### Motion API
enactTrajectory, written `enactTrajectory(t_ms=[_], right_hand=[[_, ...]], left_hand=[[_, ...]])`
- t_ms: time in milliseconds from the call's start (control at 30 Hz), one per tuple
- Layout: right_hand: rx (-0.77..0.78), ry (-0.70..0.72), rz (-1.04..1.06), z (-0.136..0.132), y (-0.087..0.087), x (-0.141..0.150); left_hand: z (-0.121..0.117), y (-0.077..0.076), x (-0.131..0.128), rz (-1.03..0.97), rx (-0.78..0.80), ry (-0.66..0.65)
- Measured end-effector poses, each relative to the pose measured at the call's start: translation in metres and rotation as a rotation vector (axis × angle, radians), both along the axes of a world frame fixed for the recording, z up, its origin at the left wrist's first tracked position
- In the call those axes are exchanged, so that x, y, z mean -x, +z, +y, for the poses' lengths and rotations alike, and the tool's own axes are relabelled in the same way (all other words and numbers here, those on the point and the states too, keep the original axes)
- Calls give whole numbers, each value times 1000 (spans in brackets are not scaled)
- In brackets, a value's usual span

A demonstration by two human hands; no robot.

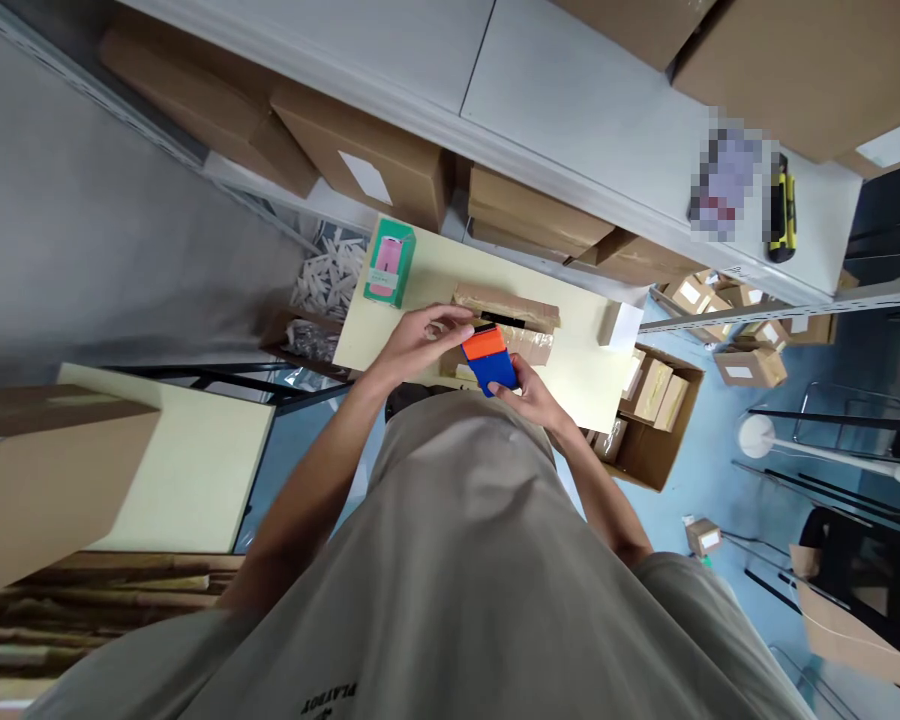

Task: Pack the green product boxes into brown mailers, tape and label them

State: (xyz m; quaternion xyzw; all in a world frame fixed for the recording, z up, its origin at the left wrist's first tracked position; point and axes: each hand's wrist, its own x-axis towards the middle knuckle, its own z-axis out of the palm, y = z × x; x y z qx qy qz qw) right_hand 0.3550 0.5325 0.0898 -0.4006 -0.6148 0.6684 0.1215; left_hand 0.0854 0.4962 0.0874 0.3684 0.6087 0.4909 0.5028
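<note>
A small blue-and-orange box point(493, 366) is held tilted above the table, in front of my body. Its upper end is orange with a dark strip along the top edge, and the lower part is blue. My right hand point(534, 394) grips the blue end, thumb across the face. At the orange end, the thumb and fingertips of my left hand point(424, 338) pinch together at the top corner. Behind the box lies an open cardboard carton point(521, 305) with clear tape on its flaps; a dark item shows in its opening. My hands partly cover the carton.
On the pale yellow table point(581, 385) stand a green box with a pink picture point(388, 262) and a white box point(621, 325). A carton of smaller boxes point(652, 455) sits to the right. Above runs a grey shelf point(570, 120) holding a yellow-and-black cutter point(782, 212).
</note>
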Motion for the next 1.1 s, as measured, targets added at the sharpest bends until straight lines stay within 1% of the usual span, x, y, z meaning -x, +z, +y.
enactTrajectory(t_ms=[100,300,400,600,767,867,933,1033,1100], right_hand=[[-89,78,-44,8,6,-4],[-205,185,-109,27,19,-8],[-229,236,-139,37,23,-9],[-271,259,-193,59,35,-2],[-292,424,-275,81,54,5],[-307,545,-353,93,66,11],[-315,605,-391,100,73,16],[-289,648,-428,107,83,23],[-252,667,-456,112,92,26]], left_hand=[[3,0,5,-36,65,-37],[1,9,6,-76,97,-93],[1,6,3,-119,100,-76],[-5,-17,-13,-208,126,27],[-13,-32,-27,-323,174,119],[-15,-34,-33,-369,185,159],[-15,-31,-36,-349,169,214],[-11,-25,-38,-273,126,306],[-8,-21,-36,-258,107,312]])
